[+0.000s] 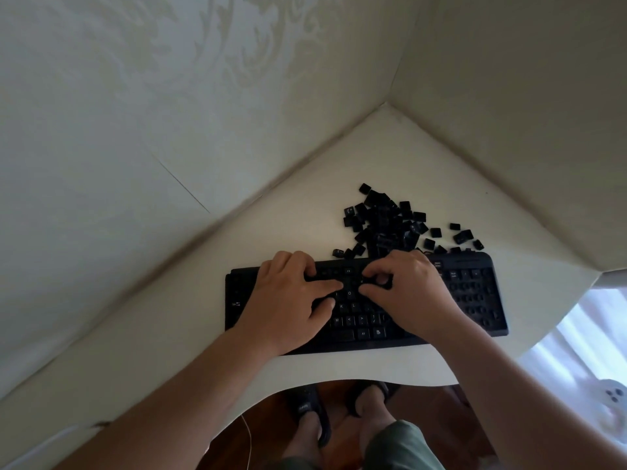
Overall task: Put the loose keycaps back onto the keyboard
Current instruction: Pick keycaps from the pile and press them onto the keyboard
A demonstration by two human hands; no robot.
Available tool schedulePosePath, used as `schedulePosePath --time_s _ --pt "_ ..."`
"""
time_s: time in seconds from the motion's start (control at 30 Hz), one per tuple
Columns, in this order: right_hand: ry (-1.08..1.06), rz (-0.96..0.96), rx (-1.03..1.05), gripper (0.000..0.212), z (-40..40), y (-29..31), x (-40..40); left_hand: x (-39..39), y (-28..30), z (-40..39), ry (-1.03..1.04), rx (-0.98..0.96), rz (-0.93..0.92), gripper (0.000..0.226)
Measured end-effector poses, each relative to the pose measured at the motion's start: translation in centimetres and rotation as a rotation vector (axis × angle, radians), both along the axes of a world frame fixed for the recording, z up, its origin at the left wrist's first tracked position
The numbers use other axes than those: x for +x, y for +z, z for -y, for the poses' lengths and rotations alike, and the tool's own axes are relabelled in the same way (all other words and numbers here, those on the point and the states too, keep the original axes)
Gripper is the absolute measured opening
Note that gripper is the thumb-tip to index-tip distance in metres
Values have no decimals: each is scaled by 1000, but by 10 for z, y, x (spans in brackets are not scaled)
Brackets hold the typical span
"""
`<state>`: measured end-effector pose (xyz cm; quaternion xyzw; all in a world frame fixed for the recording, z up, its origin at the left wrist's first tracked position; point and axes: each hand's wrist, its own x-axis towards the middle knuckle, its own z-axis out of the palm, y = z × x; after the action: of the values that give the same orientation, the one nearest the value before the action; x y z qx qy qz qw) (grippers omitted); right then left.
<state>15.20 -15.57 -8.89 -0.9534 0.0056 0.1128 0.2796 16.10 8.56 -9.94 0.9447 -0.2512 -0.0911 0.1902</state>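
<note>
Item: black keyboard [475,293] on my white desk [305,205], many sockets on its right side bare. Item: heap of loose keycaps [383,222] just behind its far edge, several strays beside it. My left hand [288,296] lies over the keys, fingers extended, pressing the middle rows. My right hand [410,293] has fingers curled at the upper rows; whether they pinch a cap, I cannot tell. Handling: caps look light, stiff, smooth-sided; best pinched by opposite sides, then pressed straight down.
</note>
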Motion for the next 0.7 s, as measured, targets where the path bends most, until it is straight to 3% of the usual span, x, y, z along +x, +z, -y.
schedulePosePath --time_s 0.43,0.7 --pt "-36 58 0 22 -2 -1 -12 -23 -1 -98 137 110 74 44" --pt "-51 62 -24 22 -5 1 -11 -29 -4 -113 174 72 170 35"
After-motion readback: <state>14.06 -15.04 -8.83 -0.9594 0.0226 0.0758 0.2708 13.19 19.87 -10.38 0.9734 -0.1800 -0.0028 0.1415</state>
